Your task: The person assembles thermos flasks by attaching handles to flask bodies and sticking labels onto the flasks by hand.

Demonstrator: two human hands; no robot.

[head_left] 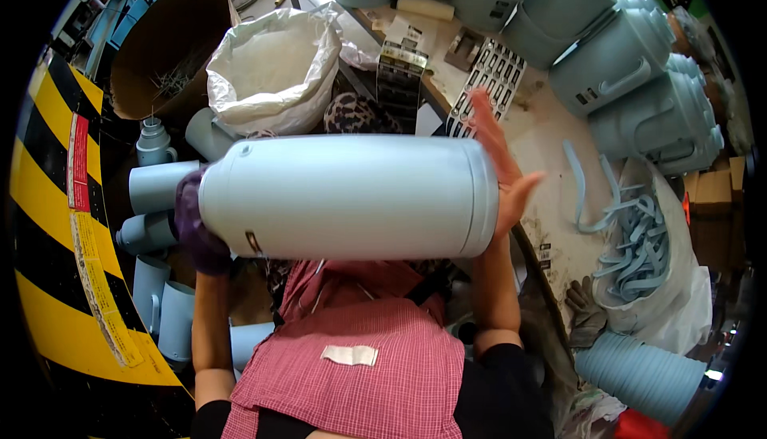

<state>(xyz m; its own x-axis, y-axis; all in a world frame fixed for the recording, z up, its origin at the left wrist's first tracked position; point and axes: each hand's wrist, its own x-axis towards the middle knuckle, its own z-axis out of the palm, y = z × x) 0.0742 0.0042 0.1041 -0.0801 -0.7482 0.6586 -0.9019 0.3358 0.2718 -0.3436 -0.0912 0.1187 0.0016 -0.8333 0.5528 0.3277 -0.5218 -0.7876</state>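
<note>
Along the left edge stands one yellow-and-black striped panel (44, 231). The purple-gloved left hand (200, 227) grasps one end of one smooth, pale-blue cylinder (351, 198), held level above one checked pink apron (319, 387). The right hand (506, 179), bare, lays its palm against the other end, fingers spread. Farther right, one white plastic sack (673, 303) holds curved strips (641, 241), too tangled to count.

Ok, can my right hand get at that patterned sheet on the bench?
Probably yes: the right hand is open, and the patterned sheet shows just beyond it, nothing visible between. It would likely have to leave the pale blue container to the left hand.
</note>
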